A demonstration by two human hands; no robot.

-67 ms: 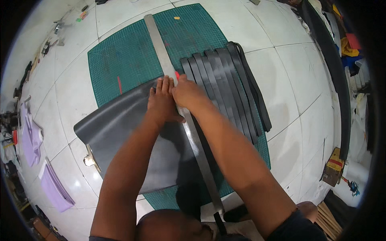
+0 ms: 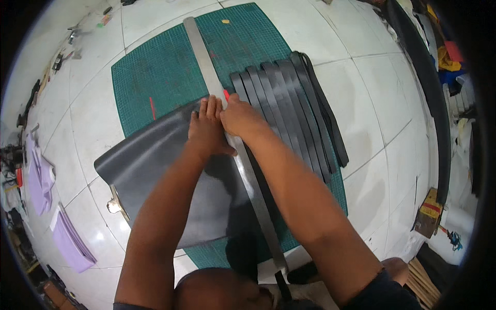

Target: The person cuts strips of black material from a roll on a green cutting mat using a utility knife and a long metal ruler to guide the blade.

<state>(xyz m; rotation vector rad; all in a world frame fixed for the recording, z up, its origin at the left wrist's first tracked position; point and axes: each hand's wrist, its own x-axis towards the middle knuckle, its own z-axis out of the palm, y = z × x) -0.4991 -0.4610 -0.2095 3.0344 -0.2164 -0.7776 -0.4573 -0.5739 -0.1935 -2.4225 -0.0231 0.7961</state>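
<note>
A long metal ruler (image 2: 254,194) lies slantwise over a sheet of black leather-like material (image 2: 155,155) on a green cutting mat (image 2: 155,72). My left hand (image 2: 205,129) presses down on the ruler and sheet, its fingers stretched out and its thumb across the ruler. Right beside it, my right hand (image 2: 242,120) is closed at the ruler's right edge round a red cutter (image 2: 226,94). Only the cutter's red end shows; its blade is hidden. Several black strips (image 2: 279,98) lie side by side on the mat, right of my right hand.
A metal clip (image 2: 116,205) grips the sheet's left edge. Folded lilac cloth (image 2: 71,240) lies on the white tiled floor (image 2: 361,103) at left. A long black roll (image 2: 431,98) and a yellow-brown block (image 2: 429,213) are at right. A red strip (image 2: 153,108) lies on the mat.
The whole view has shifted very slightly. Both hands, the ruler and the sheet keep the same places relative to one another.
</note>
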